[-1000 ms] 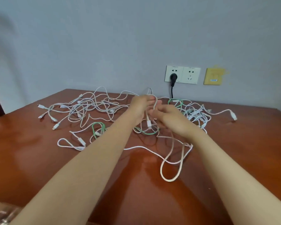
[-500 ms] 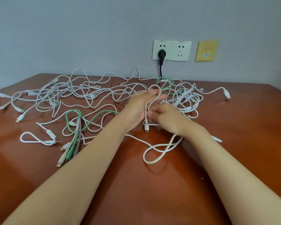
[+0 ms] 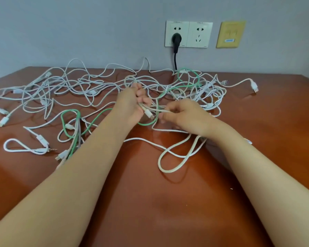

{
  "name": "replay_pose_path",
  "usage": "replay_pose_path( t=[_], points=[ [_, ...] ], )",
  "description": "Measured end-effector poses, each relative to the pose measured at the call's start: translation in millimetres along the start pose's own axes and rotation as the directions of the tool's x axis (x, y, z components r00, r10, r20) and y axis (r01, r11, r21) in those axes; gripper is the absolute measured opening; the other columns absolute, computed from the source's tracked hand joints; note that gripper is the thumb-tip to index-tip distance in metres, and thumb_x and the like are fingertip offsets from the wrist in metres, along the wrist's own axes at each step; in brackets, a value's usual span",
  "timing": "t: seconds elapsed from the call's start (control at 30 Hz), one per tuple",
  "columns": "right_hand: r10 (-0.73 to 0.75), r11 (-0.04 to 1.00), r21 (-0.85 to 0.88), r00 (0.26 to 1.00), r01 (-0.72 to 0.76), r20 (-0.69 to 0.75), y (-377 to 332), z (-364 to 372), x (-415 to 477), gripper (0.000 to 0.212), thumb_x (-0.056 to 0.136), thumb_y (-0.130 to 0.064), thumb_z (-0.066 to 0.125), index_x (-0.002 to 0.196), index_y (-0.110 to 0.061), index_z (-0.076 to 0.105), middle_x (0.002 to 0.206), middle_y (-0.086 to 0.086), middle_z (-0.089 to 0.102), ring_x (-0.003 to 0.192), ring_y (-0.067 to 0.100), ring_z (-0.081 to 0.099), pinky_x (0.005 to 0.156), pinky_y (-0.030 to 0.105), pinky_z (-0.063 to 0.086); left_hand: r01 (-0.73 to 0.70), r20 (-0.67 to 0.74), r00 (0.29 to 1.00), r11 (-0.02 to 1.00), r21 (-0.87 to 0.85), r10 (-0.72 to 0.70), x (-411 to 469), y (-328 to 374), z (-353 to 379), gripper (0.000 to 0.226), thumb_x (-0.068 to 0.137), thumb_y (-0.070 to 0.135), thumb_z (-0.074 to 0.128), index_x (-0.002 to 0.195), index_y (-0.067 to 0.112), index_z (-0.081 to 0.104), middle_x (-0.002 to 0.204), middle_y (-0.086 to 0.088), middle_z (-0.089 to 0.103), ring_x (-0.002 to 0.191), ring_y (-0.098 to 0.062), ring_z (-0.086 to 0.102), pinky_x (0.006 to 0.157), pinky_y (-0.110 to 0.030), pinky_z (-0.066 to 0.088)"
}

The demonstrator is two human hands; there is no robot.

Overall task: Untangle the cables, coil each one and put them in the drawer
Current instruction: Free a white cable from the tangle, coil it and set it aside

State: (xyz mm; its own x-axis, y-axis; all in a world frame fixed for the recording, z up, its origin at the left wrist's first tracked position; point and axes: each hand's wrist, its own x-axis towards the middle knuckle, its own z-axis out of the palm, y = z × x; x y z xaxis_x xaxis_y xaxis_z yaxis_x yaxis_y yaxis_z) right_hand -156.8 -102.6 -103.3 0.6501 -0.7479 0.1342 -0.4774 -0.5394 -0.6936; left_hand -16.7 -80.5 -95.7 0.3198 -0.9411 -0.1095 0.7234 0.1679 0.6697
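Two sets of fingers (image 3: pixel 141 94) close on one cream cable (image 3: pixel 167 171): the left hand (image 3: pixel 130 106) curls round a bunched length with its plug (image 3: pixel 148 113) poking out below, while the right hand (image 3: pixel 185 116) pinches a strand just beside it. A green cable (image 3: pixel 70 113) runs under both hands, and the white tangle (image 3: pixel 70 86) spreads toward the bench's (image 3: pixel 150 211) far edge and left corner; no drawer is in view. Pulling hard now would likely cinch the green loop round the cream one, or drag the heap against the black wall lead (image 3: pixel 175 57).
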Motion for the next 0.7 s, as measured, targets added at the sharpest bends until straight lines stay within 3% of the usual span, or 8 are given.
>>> replay_pose_path(
  t=[0.13,0.23,0.33,0.4,0.47,0.53,0.6,0.7],
  points=[
    [0.039,0.944,0.327,0.999,-0.046,0.026,-3.6,-9.9,-3.9,0.008,0.088,-0.011,0.062,0.080,-0.011,0.062,0.047,-0.003,0.045,0.031,0.004,0.034,0.034,0.014,0.028,-0.032,-0.037,0.998,0.969,0.243,0.042,4.4,4.3,-4.8,0.039,0.101,0.004,0.017,0.066,0.015,0.032,0.033,0.008,0.030,0.025,-0.002,0.019,0.030,-0.011,0.018],
    [-0.040,0.902,0.427,0.998,0.055,-0.043,-5.8,-8.9,-4.1,0.017,0.091,-0.003,0.054,0.079,-0.011,0.062,0.051,0.000,0.043,0.035,0.003,0.033,0.037,0.014,0.028,-0.034,-0.017,0.999,0.900,0.435,0.046,1.1,1.7,1.3,0.037,0.099,0.003,0.019,0.068,0.014,0.034,0.031,0.009,0.032,0.024,-0.001,0.020,0.027,-0.011,0.016],
    [-0.130,0.942,0.282,0.971,0.184,-0.201,-9.5,1.3,-1.0,0.022,0.089,0.001,0.056,0.075,-0.015,0.062,0.059,-0.010,0.061,0.054,0.003,0.057,0.054,0.015,0.044,-0.047,0.000,0.998,0.725,0.687,0.065,-4.4,-5.8,6.7,0.036,0.098,0.003,0.028,0.065,0.012,0.038,0.028,0.011,0.032,0.021,-0.001,0.023,0.025,-0.012,0.017],
    [-0.141,0.943,0.249,0.945,0.218,-0.295,-8.1,4.7,1.7,0.020,0.082,0.001,0.064,0.074,-0.017,0.061,0.076,0.003,0.068,0.071,0.010,0.063,0.072,0.023,0.050,-0.033,0.009,0.999,0.632,0.774,0.041,-9.8,-12.7,9.6,0.038,0.098,0.007,0.033,0.061,0.012,0.040,0.029,0.009,0.031,0.021,-0.002,0.024,0.029,-0.007,0.016],
    [-0.101,0.922,0.307,0.912,0.236,-0.399,-7.4,1.0,1.5,0.028,0.075,0.000,0.072,0.071,-0.021,0.053,0.072,0.002,0.058,0.061,0.006,0.057,0.068,0.024,0.051,0.025,0.028,0.998,0.707,0.706,-0.064,-16.2,-18.0,16.1,0.042,0.102,0.031,0.032,0.066,0.014,0.043,0.037,0.006,0.031,0.026,-0.003,0.022,0.031,-0.007,0.016],
    [-0.057,0.936,0.280,0.875,0.215,-0.481,-5.2,-4.2,0.2,0.038,0.069,-0.005,0.078,0.070,-0.023,0.045,0.069,-0.003,0.046,0.053,-0.001,0.046,0.054,0.015,0.044,0.036,0.076,0.990,0.722,0.691,-0.123,-19.2,-20.7,21.9,0.054,0.097,0.056,0.023,0.067,0.015,0.042,0.044,0.003,0.030,0.031,-0.004,0.019,0.032,-0.012,0.014],
    [-0.033,0.961,0.222,0.864,0.165,-0.502,-5.4,-6.1,-1.1,0.041,0.067,-0.001,0.074,0.070,-0.023,0.040,0.073,-0.002,0.044,0.050,-0.003,0.043,0.047,0.009,0.035,-0.037,0.111,0.989,0.553,0.833,-0.101,-20.4,-25.2,22.5,0.063,0.092,0.065,0.017,0.066,0.014,0.045,0.044,0.003,0.031,0.033,-0.006,0.018,0.038,-0.016,0.013],
    [-0.072,0.989,0.079,0.886,0.121,-0.459,-5.2,-5.4,-0.3,0.039,0.068,0.007,0.060,0.071,-0.027,0.042,0.083,0.005,0.050,0.069,0.011,0.049,0.058,0.020,0.039,-0.110,0.181,0.969,0.360,0.926,-0.171,-22.7,-28.2,15.6,0.062,0.090,0.066,0.021,0.077,0.013,0.050,0.039,0.006,0.030,0.034,-0.007,0.018,0.038,-0.015,0.013]
  ],
)
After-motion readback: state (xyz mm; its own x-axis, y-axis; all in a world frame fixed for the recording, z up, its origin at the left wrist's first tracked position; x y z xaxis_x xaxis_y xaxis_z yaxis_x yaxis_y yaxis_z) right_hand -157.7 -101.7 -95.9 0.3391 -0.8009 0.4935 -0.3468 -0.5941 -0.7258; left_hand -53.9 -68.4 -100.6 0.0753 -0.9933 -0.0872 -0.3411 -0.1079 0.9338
